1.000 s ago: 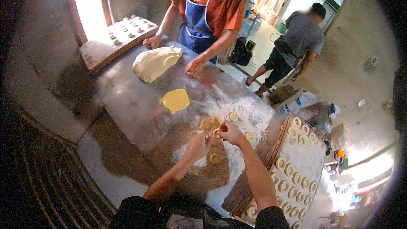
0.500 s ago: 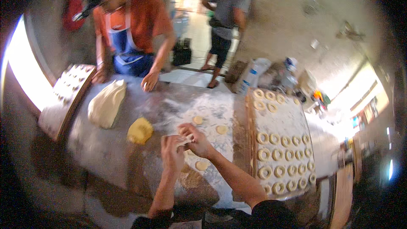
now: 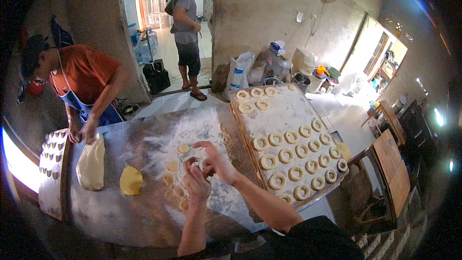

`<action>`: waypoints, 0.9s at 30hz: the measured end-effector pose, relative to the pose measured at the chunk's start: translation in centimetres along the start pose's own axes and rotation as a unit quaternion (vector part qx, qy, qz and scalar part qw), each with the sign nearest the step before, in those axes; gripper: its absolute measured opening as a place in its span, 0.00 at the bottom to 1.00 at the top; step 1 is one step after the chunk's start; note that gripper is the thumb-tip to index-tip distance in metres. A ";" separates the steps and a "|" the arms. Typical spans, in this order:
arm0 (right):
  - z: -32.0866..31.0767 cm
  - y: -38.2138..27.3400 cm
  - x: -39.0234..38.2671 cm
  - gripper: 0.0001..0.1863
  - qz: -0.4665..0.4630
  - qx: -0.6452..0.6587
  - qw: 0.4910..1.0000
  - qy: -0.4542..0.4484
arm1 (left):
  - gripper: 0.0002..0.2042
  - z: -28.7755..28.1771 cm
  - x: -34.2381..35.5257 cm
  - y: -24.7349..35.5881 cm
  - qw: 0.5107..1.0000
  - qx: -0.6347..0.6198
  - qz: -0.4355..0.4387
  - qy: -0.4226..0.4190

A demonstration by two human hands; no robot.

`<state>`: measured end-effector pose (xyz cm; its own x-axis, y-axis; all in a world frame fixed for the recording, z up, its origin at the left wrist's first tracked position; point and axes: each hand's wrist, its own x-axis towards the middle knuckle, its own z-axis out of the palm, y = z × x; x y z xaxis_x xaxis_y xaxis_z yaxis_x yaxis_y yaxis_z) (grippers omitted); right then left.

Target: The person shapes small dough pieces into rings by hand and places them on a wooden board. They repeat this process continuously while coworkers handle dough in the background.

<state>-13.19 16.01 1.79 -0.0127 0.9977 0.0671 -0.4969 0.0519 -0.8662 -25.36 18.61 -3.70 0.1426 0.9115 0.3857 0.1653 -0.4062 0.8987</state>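
Observation:
My left hand (image 3: 196,180) and my right hand (image 3: 216,163) meet over the floured metal table (image 3: 144,212), both closed around a small pale dough piece (image 3: 197,164), partly hidden by fingers. Small dough rounds (image 3: 183,149) lie around them on the flour. To the left are a flattened yellow lump (image 3: 131,180) and a large pale dough mass (image 3: 90,163). On my right stands a floured board (image 3: 250,125) bearing several dough rings (image 3: 285,155).
A co-worker in orange (image 3: 91,72) bends over the dough at left, beside a tray of small pieces (image 3: 55,197). Another person (image 3: 185,24) stands in the doorway. Sacks (image 3: 240,70) and containers (image 3: 303,82) line the back wall; a wooden panel (image 3: 390,168) stands right.
My view has swung rightward, so the table sits more level. My hands still work the dough piece, with fingers shifting. The orange-shirted co-worker has bent lower; the other person now stands in the doorway.

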 end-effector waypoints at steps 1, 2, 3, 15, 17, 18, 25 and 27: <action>-0.7 -0.6 -0.2 0.32 -0.098 -0.455 0.885 0.018 | 0.15 1.1 0.7 0.4 0.977 -0.197 -0.077 -0.026; -1.7 -1.2 -0.5 0.33 -0.069 -0.292 0.954 0.019 | 0.14 2.1 1.2 0.7 0.940 -0.323 -0.108 -0.018; -2.8 -2.0 -0.8 0.34 -0.038 -0.119 0.992 0.021 | 0.13 3.2 1.4 1.0 0.987 -0.161 0.011 -0.004; -15.4 -8.8 -0.6 0.26 -0.076 -0.143 0.981 0.109 | 0.06 17.7 6.0 5.5 0.969 -0.246 -0.007 -0.020; -17.8 -10.2 -0.2 0.26 -0.067 0.093 0.989 0.091 | 0.09 19.3 6.6 5.8 0.993 -0.081 -0.044 -0.077; -18.5 -10.4 0.3 0.26 -0.120 -0.080 0.987 0.074 | 0.09 20.3 6.8 5.9 0.993 -0.084 0.003 -0.080; -23.7 -13.0 0.1 0.30 -0.018 -0.066 0.992 0.108 | 0.12 25.0 7.9 6.2 0.994 -0.054 0.017 -0.095; -24.8 -12.0 1.7 0.32 -0.099 -0.266 0.953 0.109 | 0.14 26.0 8.5 5.9 0.981 -0.109 -0.095 -0.131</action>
<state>14.25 18.14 0.08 0.2444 0.9486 0.2011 0.0407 0.1972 -0.9795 2.16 22.24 -0.52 0.3795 0.9101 0.1661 0.0039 -0.1811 0.9834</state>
